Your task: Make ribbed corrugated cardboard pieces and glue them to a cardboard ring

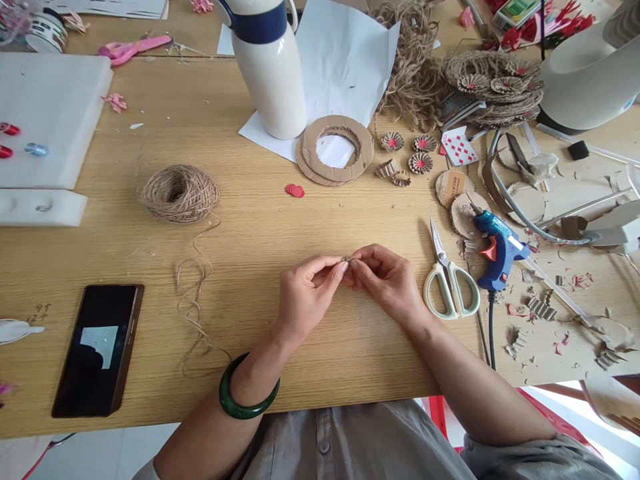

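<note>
Both my hands meet just above the wooden table (260, 220), near its front edge. My left hand (306, 293), with a green bangle (245, 399) on its wrist, pinches a tiny brownish piece (347, 259) between thumb and forefinger. My right hand (387, 279) pinches the same piece from the other side. The piece is too small to name for sure. A ball of jute twine (179, 193) lies to the left, its loose end trailing toward the front edge.
Scissors (450, 283) and a blue glue gun (497, 248) lie right of my hands. Cardboard rings (336, 148), small rosettes (420, 162), a white flask (270, 67) and twine heaps sit behind. A phone (97, 348) lies front left, white foam blocks (50, 120) far left.
</note>
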`<action>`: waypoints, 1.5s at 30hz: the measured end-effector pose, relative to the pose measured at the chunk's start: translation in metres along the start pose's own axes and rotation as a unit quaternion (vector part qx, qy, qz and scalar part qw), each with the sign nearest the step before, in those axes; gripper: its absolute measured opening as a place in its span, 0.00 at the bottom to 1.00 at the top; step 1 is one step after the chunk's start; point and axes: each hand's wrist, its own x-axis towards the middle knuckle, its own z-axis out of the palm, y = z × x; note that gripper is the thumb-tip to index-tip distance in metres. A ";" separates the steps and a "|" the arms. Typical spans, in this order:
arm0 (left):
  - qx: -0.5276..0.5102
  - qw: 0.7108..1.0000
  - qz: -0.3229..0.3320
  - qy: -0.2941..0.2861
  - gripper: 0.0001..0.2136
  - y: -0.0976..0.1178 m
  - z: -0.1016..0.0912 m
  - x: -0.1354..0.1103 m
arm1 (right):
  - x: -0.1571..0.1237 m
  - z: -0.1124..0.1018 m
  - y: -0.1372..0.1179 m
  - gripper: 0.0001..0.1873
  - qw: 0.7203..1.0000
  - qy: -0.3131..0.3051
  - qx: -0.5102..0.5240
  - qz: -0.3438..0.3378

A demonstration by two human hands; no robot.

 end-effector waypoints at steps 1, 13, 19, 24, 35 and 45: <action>-0.002 1.000 -0.004 -0.002 0.08 0.000 0.000 0.000 | 0.000 0.000 0.001 0.16 1.000 0.001 -0.004 -0.001; -0.047 0.997 -0.054 -0.004 0.07 0.003 -0.001 0.000 | -0.001 0.002 -0.001 0.16 0.999 0.001 0.037 0.006; -0.098 0.992 -0.078 0.003 0.08 0.002 0.000 0.002 | -0.001 0.002 0.001 0.15 1.000 -0.001 0.022 -0.005; -0.078 0.994 -0.075 0.012 0.10 0.002 0.001 0.001 | -0.001 0.003 0.001 0.16 1.000 0.002 0.005 -0.010; -0.032 0.998 -0.036 0.029 0.08 0.004 0.001 0.000 | -0.002 0.007 -0.004 0.16 0.999 -0.003 0.038 0.000; -0.026 0.999 0.001 0.023 0.07 0.003 0.002 -0.001 | -0.003 0.007 -0.003 0.16 0.997 0.065 0.019 -0.037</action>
